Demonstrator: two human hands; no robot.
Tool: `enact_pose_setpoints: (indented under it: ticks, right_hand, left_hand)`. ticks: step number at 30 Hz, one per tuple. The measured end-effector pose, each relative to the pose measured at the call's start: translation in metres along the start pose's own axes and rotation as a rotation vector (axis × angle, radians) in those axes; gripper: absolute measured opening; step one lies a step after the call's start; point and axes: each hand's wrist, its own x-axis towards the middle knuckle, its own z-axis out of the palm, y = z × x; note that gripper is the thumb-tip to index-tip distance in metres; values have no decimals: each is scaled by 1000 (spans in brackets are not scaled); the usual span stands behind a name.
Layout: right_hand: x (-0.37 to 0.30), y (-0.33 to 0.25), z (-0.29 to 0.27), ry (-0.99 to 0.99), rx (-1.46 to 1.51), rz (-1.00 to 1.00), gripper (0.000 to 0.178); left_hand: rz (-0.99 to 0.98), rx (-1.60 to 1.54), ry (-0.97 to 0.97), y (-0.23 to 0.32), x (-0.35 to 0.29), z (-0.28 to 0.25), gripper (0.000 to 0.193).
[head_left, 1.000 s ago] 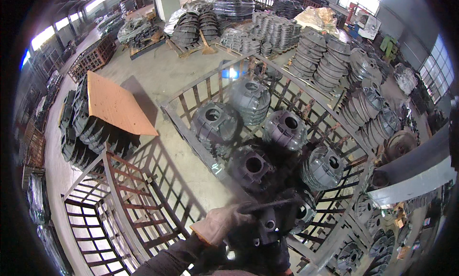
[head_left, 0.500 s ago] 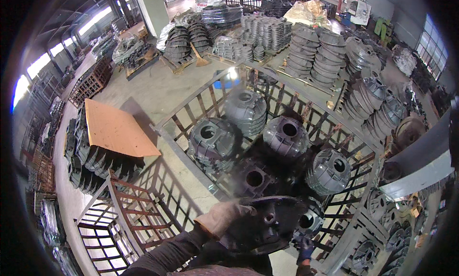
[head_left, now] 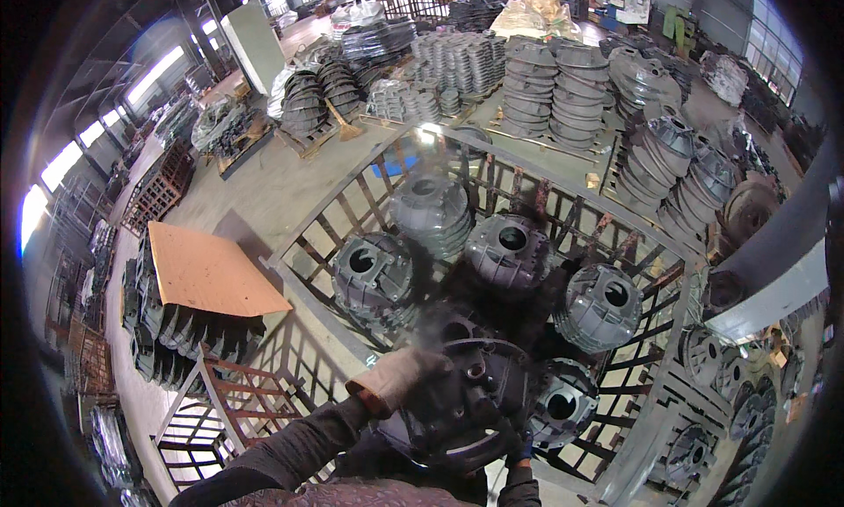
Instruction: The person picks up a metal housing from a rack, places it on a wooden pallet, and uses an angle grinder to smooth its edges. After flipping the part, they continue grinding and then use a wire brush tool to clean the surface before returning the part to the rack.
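A dark cast-metal bell housing (head_left: 462,397) is held tilted in front of me, over the near side of a barred metal crate. My left hand (head_left: 397,380), in a pale work glove, is closed on the housing's upper left rim. At its lower right edge is my right hand (head_left: 520,447), in a dark blue glove; its fingers are mostly hidden by the casting. Just beyond, stacked housings stand in the crate, among them one at the left (head_left: 374,270), one in the middle (head_left: 508,250) and one at the right (head_left: 602,307). Another housing (head_left: 561,403) sits right beside the held one.
The crate's barred wall (head_left: 330,217) surrounds the stacks. A smaller rusty barred crate (head_left: 251,375) stands at near left, beside castings covered by an orange-brown board (head_left: 211,274). Tall casting stacks (head_left: 576,94) are at the back, and a grey curved machine part (head_left: 774,287) juts in at right.
The housing has turned, showing more of its ribbed body. My right hand has moved left to its lower edge. My left hand stays on the rim, and the whole view has shifted slightly.
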Motion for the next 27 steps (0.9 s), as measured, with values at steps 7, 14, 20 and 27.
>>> enact_pose_setpoints:
  ticks: [7,14,20,27]
  right_hand:
    - [11,13,7,196,-128,94,38]
    - [0,18,28,348,-955,-71,32]
    - [10,12,60,707,-378,117,28]
    - [77,-11,87,553,-294,174,29]
  left_hand:
    - [125,104,66,-52,38,2,28]
    - [-379,-1040,-60,-156,83,11,22]
    - [-411,-639,-81,-254,131,28,48]
    - [-723,-780,-75,-250,174,-23,49]
